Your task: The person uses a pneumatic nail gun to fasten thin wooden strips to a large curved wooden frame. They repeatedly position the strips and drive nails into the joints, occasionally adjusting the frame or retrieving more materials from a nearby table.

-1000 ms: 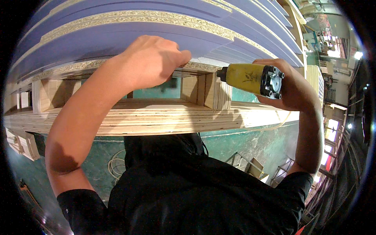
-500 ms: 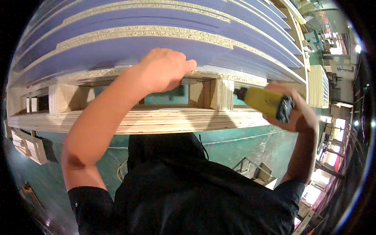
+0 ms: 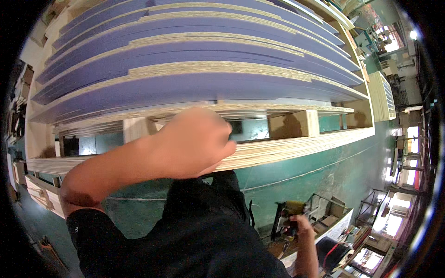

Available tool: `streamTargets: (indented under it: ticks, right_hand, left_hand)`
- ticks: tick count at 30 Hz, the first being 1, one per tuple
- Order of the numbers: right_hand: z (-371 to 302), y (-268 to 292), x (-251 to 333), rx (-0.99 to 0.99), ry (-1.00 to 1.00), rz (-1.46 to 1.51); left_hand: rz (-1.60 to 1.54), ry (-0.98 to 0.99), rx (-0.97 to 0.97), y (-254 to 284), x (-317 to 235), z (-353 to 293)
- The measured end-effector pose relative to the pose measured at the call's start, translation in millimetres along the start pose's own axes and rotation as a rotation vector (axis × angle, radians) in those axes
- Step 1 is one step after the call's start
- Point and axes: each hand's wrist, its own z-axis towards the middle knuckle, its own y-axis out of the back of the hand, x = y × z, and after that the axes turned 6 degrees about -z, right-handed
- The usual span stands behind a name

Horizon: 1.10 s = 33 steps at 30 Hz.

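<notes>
My left hand (image 3: pixel 194 143) is closed, with fingers curled and thumb pressed in, over the front plywood rail (image 3: pixel 278 150) of a wooden frame. Whatever it grips, if anything, is hidden under the hand. Down at the lower right, my right hand (image 3: pixel 300 225) is wrapped round a yellow-and-black nail gun (image 3: pixel 282 217), held low beside my body and away from the frame. Behind the rail, rows of blue-faced particleboard panels (image 3: pixel 222 85) lean in the frame, their raw edges facing up.
Short wooden blocks (image 3: pixel 311 124) stand between the rail and the panels. At the lower right are a box-like cart (image 3: pixel 340 222) and a dark bucket (image 3: pixel 331 250). Stacked pale boards (image 3: pixel 382 99) stand beyond the frame's right end. The floor (image 3: pixel 273 178) is green.
My left hand has come down from the front panel's edge to the rail. My right hand has swung down and back from the rail with the nail gun. The view has shifted.
</notes>
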Motion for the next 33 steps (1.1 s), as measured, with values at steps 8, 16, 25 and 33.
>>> streamTargets:
  ticks: [8, 16, 25, 33]
  right_hand:
    - [108, -110, -293, -0.212, -0.126, 0.151]
    - [261, -158, -459, -0.052, -0.196, -1.194]
    - [234, -407, -534, -0.497, 0.125, -0.025]
    - [165, -674, -567, -0.567, -0.126, -0.534]
  left_hand:
    - [-0.142, 0.224, -0.502, -40, 27, -202]
    - [-0.198, 0.249, -0.485, -69, 59, -342]
    - [-0.192, 0.069, -0.363, -16, 85, -476]
    - [-0.034, 0.506, -0.452, 60, 274, -700]
